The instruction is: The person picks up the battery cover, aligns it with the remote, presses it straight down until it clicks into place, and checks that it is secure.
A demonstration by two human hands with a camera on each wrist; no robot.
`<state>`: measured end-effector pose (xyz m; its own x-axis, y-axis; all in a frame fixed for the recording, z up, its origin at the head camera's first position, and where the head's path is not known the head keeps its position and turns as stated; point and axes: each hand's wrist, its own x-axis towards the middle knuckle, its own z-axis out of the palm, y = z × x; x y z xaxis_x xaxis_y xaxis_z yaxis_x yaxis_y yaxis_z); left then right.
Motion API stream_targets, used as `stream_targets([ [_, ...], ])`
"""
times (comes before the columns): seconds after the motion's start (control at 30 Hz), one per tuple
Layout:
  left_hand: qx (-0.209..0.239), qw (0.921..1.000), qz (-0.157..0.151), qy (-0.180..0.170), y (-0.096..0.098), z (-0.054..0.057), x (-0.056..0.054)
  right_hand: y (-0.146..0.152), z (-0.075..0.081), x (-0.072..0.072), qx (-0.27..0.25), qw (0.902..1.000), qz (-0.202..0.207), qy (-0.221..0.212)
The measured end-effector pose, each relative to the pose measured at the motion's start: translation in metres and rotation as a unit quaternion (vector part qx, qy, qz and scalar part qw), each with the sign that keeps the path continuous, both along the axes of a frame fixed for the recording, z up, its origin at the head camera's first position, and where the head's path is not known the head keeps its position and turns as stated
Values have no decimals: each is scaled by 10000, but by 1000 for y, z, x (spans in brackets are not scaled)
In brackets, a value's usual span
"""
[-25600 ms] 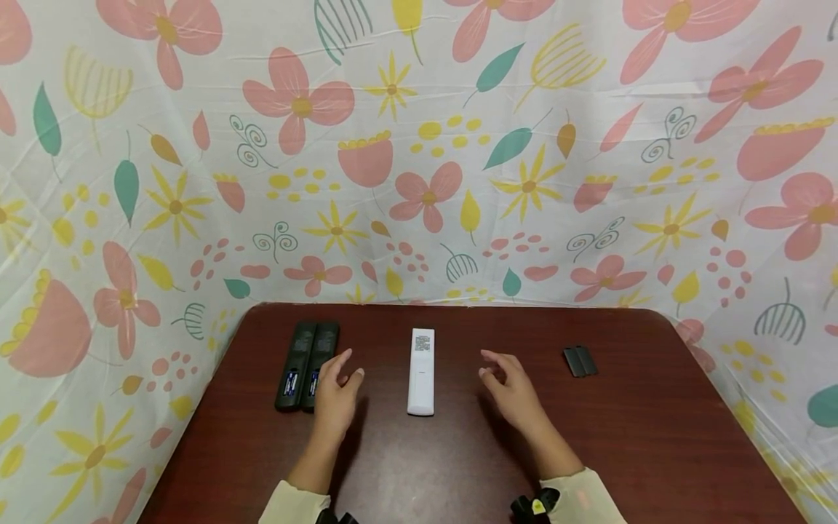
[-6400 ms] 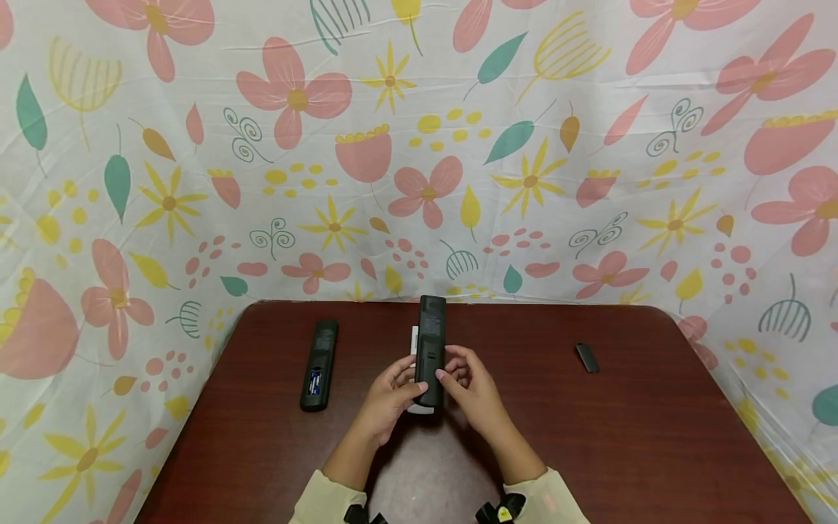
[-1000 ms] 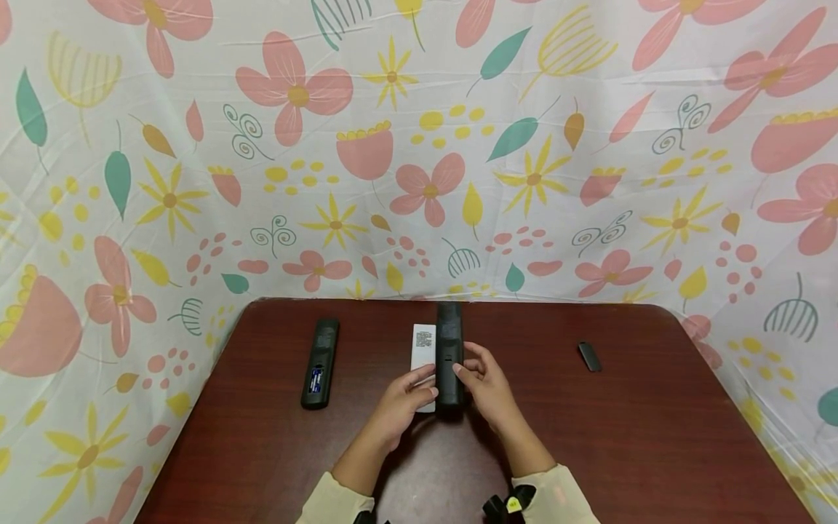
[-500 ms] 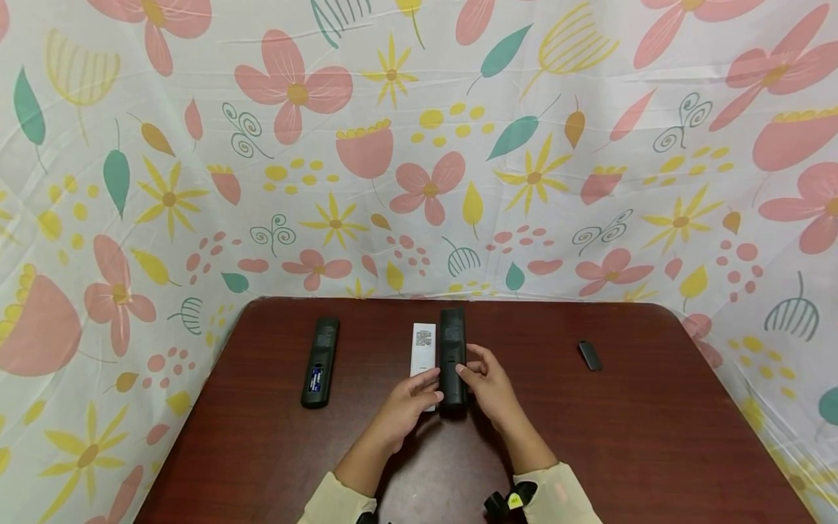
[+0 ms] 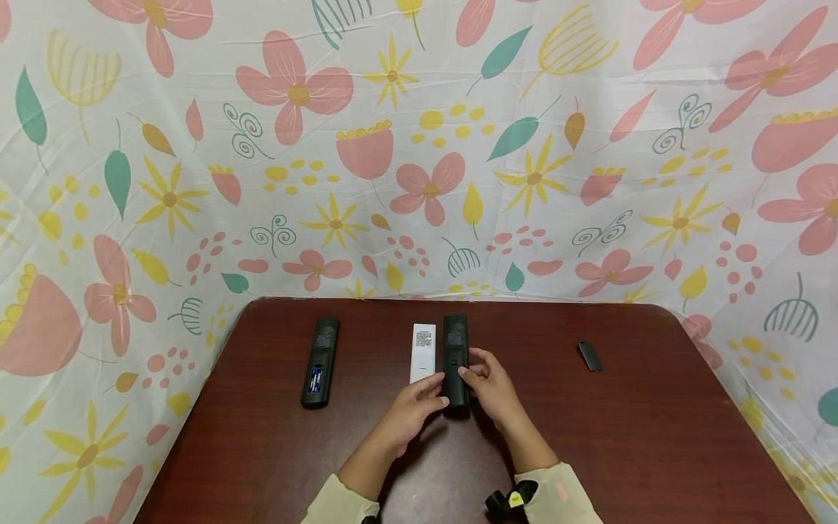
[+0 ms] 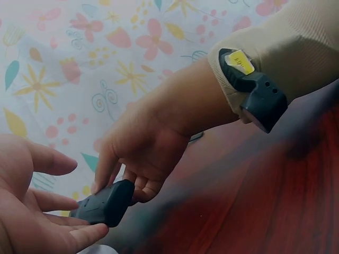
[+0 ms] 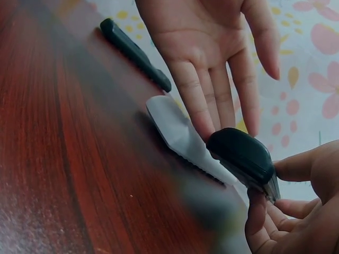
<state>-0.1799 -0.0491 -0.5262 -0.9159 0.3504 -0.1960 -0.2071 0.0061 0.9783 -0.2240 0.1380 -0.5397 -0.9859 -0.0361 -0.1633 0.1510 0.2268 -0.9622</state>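
Observation:
A black remote control [image 5: 455, 356], back side up with its battery cover on, is held low over the table. My right hand [image 5: 492, 389] grips its right side, thumb on top and fingers underneath. On the other side my left hand [image 5: 406, 418] touches the near end with straight fingers; its thumb stands off the remote in the left wrist view. Just left lies a white remote control [image 5: 423, 353], face down, its near end hidden behind the left hand. Further left, another black remote control [image 5: 319, 356] lies with its battery compartment uncovered, blue batteries inside.
A loose black battery cover [image 5: 590, 356] lies on the right of the dark red-brown table [image 5: 262, 451]. A flower-printed cloth [image 5: 419, 182] hangs behind the table's far edge.
Over the last second the held black remote moved right and lower, off the white one. Earlier, two uncovered black remotes lay at left and two covers at right; one of each remains there.

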Motion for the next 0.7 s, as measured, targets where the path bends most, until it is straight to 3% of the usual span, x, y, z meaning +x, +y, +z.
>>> stream_targets([
  [0.27, -154, 9998, 150, -19, 8, -3, 4, 2, -7, -1, 100, 9999, -26, -83],
  [0.7, -8, 9996, 237, -154, 19, -7, 9, 2, -10, 1, 211, 9997, 47, -112],
])
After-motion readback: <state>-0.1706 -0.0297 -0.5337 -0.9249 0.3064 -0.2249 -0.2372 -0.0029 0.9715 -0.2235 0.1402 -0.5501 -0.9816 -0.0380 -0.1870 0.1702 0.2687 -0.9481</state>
